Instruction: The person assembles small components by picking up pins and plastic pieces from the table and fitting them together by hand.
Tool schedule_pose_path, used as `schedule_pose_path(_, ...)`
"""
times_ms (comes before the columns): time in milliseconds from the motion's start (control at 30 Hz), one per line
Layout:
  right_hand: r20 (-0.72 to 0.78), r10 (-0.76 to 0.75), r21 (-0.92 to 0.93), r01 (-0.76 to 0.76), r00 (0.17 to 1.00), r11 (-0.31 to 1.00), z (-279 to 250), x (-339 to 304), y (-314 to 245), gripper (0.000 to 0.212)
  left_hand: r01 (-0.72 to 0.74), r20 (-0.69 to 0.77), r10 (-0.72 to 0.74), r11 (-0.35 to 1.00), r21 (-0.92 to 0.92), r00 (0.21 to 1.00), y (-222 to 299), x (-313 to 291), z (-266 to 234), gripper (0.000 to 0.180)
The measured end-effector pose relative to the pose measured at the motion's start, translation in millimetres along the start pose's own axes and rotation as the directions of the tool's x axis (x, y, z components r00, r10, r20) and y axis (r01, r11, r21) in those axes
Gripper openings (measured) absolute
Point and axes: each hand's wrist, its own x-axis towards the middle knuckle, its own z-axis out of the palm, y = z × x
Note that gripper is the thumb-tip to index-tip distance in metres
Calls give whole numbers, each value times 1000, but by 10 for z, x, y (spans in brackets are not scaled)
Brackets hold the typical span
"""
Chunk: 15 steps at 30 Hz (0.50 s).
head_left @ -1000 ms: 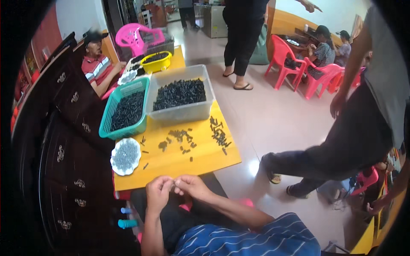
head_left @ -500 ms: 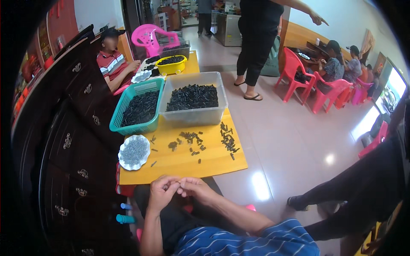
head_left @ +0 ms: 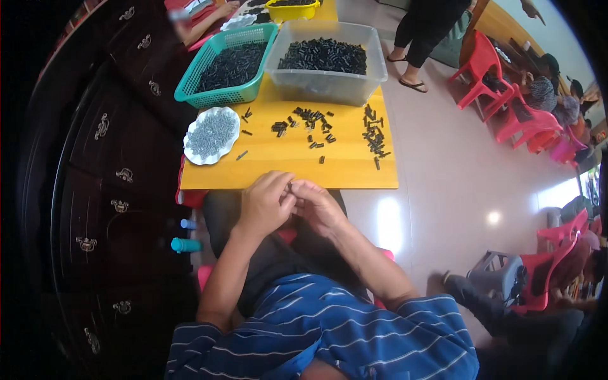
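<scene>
My left hand point(head_left: 268, 201) and my right hand point(head_left: 318, 206) meet above my lap, just off the near edge of the yellow tabletop point(head_left: 266, 175). Fingertips of both are pinched together around something tiny and dark, mostly hidden by the fingers. Small black tube-like pieces lie loose on the table in a middle cluster point(head_left: 311, 120) and a right-hand row point(head_left: 373, 134). At the table's left, a white scalloped dish point(head_left: 190, 151) holds many small, thin, silvery pieces.
A teal basket point(head_left: 218, 98) and a translucent bin point(head_left: 316, 86), both full of black pieces, stand farther back, with a yellow basin point(head_left: 297, 11) beyond. Dark drawers point(head_left: 114, 171) line the left. Red chairs point(head_left: 481, 69) and several people are on the right.
My view has tipped downward, so the table and hands sit higher in the picture. Both hands stay pinched together. The legs at the lower right have shifted, and a grey stool shows there.
</scene>
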Motion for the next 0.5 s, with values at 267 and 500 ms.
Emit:
schedule_pose_path(267, -48, -10, 38, 12, 999, 999, 25, -45, 6, 29, 3, 69, 1, 999, -49, 998, -23, 5, -30, 29)
schedule_pose_path(500, -64, -17, -28, 15, 998, 999, -27, -35, 6, 27, -87, 38, 89, 995, -44, 995, -59, 49, -25, 24)
